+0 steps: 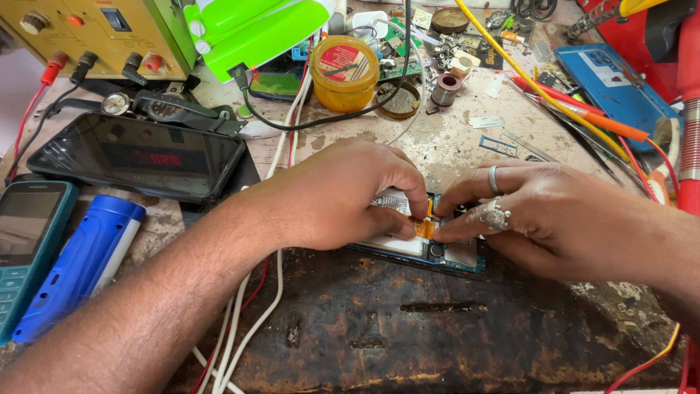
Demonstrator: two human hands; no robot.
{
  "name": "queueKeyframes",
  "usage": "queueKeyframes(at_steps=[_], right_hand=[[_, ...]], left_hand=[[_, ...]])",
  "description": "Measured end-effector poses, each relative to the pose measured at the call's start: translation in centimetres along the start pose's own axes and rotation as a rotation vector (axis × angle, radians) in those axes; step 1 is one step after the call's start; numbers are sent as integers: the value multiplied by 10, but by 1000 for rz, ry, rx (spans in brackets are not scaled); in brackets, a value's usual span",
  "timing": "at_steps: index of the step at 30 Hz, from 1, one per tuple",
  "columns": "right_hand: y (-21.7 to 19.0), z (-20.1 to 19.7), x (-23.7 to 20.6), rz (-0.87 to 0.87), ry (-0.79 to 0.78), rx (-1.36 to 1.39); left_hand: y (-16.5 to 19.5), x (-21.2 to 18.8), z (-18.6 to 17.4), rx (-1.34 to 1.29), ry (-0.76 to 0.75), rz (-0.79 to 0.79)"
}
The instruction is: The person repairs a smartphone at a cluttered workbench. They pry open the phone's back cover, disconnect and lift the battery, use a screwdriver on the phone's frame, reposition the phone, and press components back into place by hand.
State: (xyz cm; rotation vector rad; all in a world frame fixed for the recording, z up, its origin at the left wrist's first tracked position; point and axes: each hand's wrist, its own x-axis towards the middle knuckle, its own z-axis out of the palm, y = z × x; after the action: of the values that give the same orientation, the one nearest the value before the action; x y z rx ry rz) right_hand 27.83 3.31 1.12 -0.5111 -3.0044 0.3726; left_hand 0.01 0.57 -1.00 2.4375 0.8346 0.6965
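Your left hand (343, 197) and right hand (543, 215) meet over the opened phone (437, 252), fingertips pinched onto the orange flex strip (425, 226) at its middle. The phone lies on a dark, scarred wooden block (379, 321) at the near edge of the stained, cluttered table (445, 142). To your left lie a black smartphone (138, 155), a blue torch (84, 266) and a teal keypad phone (25, 248); a yellow paste tin (344, 73) stands behind.
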Motion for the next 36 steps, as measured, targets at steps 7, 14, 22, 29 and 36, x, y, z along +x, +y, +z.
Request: queueKeyframes(at_steps=[7, 14, 22, 29, 36], right_hand=[[3, 0, 3, -91, 42, 136], [6, -1, 2, -25, 4, 144], [0, 0, 3, -48, 29, 59], [-1, -1, 5, -78, 49, -2], [1, -3, 4, -78, 41, 37]], left_hand=[[4, 0, -1, 18, -14, -68], [7, 1, -1, 56, -16, -59], [6, 2, 0, 70, -16, -80], [4, 2, 4, 82, 16, -70], [3, 1, 3, 60, 14, -62]])
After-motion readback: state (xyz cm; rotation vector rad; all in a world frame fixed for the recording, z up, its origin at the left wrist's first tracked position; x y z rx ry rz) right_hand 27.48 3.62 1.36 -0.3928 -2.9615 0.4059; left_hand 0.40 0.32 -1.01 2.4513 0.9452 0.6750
